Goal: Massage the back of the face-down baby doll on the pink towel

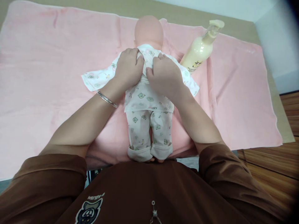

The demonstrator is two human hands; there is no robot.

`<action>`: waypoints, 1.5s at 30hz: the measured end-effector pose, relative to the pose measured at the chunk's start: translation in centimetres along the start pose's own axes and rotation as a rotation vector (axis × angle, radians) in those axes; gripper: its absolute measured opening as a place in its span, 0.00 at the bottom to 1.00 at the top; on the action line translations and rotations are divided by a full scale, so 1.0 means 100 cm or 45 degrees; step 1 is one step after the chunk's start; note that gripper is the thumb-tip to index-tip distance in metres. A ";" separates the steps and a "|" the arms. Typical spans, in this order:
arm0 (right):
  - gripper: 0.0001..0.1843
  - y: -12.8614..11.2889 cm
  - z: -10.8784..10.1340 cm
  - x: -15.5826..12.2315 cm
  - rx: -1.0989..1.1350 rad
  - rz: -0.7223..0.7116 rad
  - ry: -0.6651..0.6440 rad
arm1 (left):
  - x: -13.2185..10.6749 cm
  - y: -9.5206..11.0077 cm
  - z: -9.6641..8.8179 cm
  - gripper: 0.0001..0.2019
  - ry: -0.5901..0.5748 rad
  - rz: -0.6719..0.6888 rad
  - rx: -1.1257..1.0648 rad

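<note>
As the smooth-headed doll lies on plush cloth, both hands (curled, grip unclear) touch its printed shirt

Bald, flesh-toned baby doll with smooth head: lies prone, back up, lengthwise on pink plush cloth. Head at far end, legs toward near edge of cloth. Long-sleeved white fabric top, printed with small green and pink animal motifs: worn, hem covering trouser waist, creased across upper back. Sleeves spread outward and angled down, one each side. Matching white printed trousers: legs straight, nearly parallel, narrow gap between; cuffs folded up. Feet barely visible below cuffs.
</note>
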State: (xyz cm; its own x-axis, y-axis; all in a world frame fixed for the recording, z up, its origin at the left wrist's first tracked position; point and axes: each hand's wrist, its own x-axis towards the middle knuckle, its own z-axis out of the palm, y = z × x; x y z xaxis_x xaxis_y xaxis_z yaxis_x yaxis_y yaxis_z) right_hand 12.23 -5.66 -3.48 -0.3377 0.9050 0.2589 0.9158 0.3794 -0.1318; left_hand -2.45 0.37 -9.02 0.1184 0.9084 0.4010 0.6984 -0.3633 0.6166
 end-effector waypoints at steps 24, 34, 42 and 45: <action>0.17 0.019 -0.003 0.009 0.202 0.023 -0.060 | -0.012 0.028 -0.016 0.07 -0.041 0.075 0.323; 0.27 0.032 0.009 0.023 0.196 0.154 -0.080 | -0.018 0.041 -0.025 0.09 -0.076 0.107 0.273; 0.18 -0.003 -0.013 -0.005 0.107 0.120 -0.067 | -0.004 0.019 -0.018 0.16 -0.064 -0.015 0.309; 0.14 0.006 -0.006 0.005 0.054 0.101 -0.040 | -0.010 0.029 -0.021 0.14 -0.111 0.024 0.380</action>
State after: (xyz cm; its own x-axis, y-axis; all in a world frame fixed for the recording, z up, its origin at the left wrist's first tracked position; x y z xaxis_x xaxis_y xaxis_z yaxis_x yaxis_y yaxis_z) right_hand 12.76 -5.12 -2.84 -0.2722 0.9378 0.2157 0.9300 0.3139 -0.1912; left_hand -2.01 -2.04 -6.19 0.1847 0.9211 0.3428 0.8703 -0.3153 0.3784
